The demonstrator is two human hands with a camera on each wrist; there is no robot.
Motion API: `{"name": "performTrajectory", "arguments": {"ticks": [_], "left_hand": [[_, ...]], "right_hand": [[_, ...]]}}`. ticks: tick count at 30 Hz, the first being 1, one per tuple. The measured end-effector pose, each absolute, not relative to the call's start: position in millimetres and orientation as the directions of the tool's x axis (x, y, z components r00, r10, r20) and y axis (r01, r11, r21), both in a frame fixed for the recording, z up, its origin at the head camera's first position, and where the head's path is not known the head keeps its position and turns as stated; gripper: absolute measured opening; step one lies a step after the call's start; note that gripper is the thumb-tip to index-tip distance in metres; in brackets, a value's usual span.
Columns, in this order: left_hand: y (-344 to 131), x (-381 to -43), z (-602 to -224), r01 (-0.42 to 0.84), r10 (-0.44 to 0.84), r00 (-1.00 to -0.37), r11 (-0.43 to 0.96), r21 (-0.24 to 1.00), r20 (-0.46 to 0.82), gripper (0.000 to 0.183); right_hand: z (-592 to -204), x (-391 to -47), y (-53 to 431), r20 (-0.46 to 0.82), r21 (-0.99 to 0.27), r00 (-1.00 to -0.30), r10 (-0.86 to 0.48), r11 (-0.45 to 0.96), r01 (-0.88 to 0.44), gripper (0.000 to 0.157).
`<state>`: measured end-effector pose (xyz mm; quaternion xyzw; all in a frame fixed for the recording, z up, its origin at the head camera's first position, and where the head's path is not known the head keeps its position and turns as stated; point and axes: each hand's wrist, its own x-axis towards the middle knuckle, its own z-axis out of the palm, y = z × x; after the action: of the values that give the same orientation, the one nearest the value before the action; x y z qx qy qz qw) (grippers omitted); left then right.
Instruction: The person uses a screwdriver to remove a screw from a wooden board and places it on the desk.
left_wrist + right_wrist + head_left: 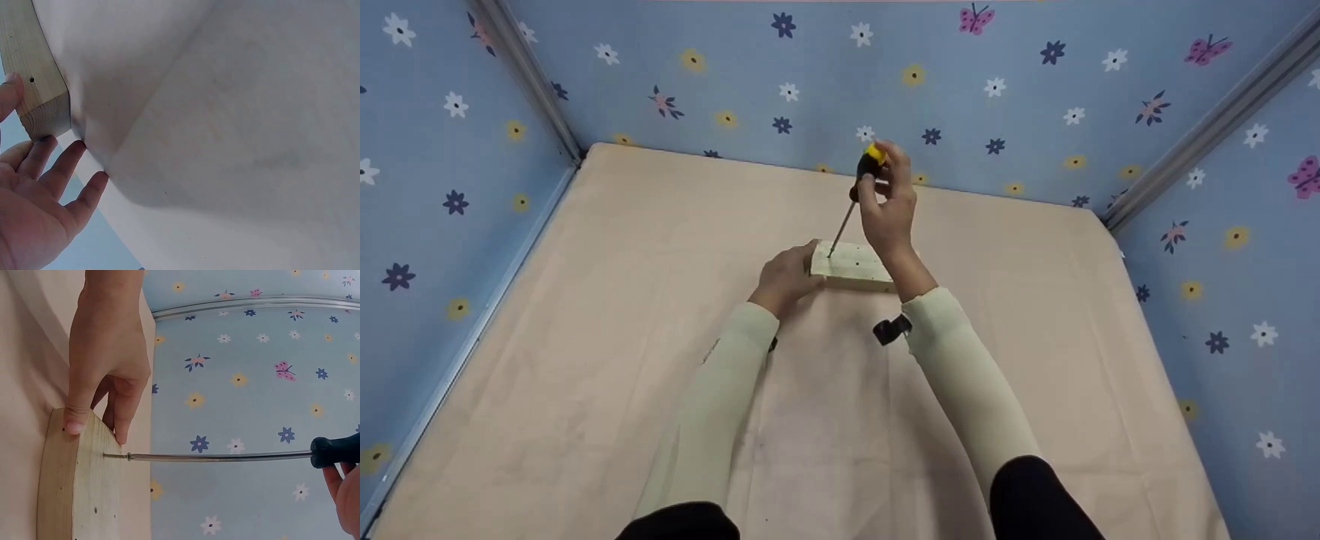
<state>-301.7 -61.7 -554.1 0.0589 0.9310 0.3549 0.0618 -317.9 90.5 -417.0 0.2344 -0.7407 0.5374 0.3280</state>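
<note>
A pale wooden block (847, 268) with several small dark holes lies on the cloth in the head view. My left hand (787, 279) grips its left end, thumb on the near side; the left wrist view shows the fingertips (46, 142) by the block's end grain. My right hand (892, 214) holds a screwdriver (867, 166) by its black and yellow handle, above the block. Its long shaft slants down to the block's left part. In the right wrist view, the screwdriver's tip meets a screw (115, 456) standing partly out of the wood.
A beige cloth (585, 315) with creases covers the table. Blue panels (825, 82) printed with flowers and butterflies stand behind and at both sides, with metal posts (1207, 127) at the corners. A small black device (892, 330) sticks out from the right sleeve.
</note>
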Motion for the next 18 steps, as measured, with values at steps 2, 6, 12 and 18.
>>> {"name": "performTrajectory", "arguments": {"ticks": [2, 6, 12, 18], "left_hand": [[-61.7, -302.1, -554.4, 0.072, 0.158, -0.985, 0.738, 0.671, -0.068, 0.072], [-62.3, -302.7, -555.3, 0.067, 0.154, -0.985, 0.746, 0.662, -0.074, 0.072], [-62.5, -304.0, -555.9, 0.055, 0.15, -0.985, 0.754, 0.655, -0.09, 0.073], [-62.3, -303.9, -556.6, 0.058, 0.153, -0.984, 0.763, 0.644, -0.092, 0.073]], "right_hand": [[-418.2, -318.1, 91.1, 0.726, -0.657, -0.688, 0.02, 0.318, -0.684, 0.038], [-419.4, -319.6, 91.9, 0.702, -0.685, -0.71, 0.055, 0.325, -0.652, 0.04], [-418.7, -318.4, 89.3, 0.747, -0.645, -0.663, 0.044, 0.293, -0.706, 0.038], [-419.9, -318.0, 87.5, 0.738, -0.653, -0.671, 0.065, 0.316, -0.688, 0.044]]}}
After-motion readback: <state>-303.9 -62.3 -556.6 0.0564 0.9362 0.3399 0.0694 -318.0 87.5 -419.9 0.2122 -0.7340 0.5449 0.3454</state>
